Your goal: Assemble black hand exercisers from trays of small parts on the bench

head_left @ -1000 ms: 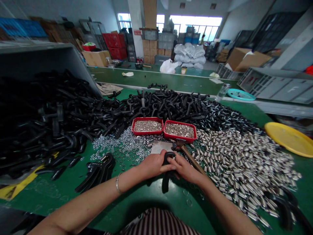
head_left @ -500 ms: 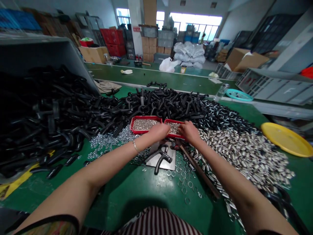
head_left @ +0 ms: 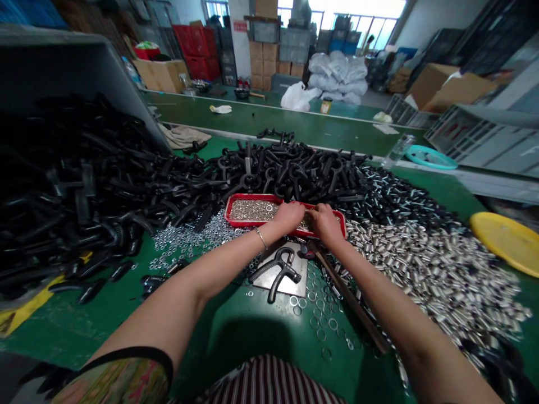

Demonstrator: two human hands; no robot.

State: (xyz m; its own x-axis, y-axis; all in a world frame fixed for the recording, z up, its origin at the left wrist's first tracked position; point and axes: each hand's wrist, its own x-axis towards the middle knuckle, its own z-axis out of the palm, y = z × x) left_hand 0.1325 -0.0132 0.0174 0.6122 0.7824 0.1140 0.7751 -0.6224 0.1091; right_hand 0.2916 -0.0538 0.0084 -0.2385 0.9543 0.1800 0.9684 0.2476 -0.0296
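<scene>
Beyond a metal plate (head_left: 298, 265) on the green bench (head_left: 240, 306), the left hand (head_left: 290, 217) and right hand (head_left: 327, 225) are just beside each other over the right-hand red tray (head_left: 343, 225), fingers bent down at its small metal pieces (head_left: 308, 222); whether either grip is clenched on one cannot be told. Nearer the person, a black forked handle (head_left: 278, 280) lies on the plate, with a hammer (head_left: 351, 300) slanting near its right side. A second red tray (head_left: 253, 224) adjoins the first.
</scene>
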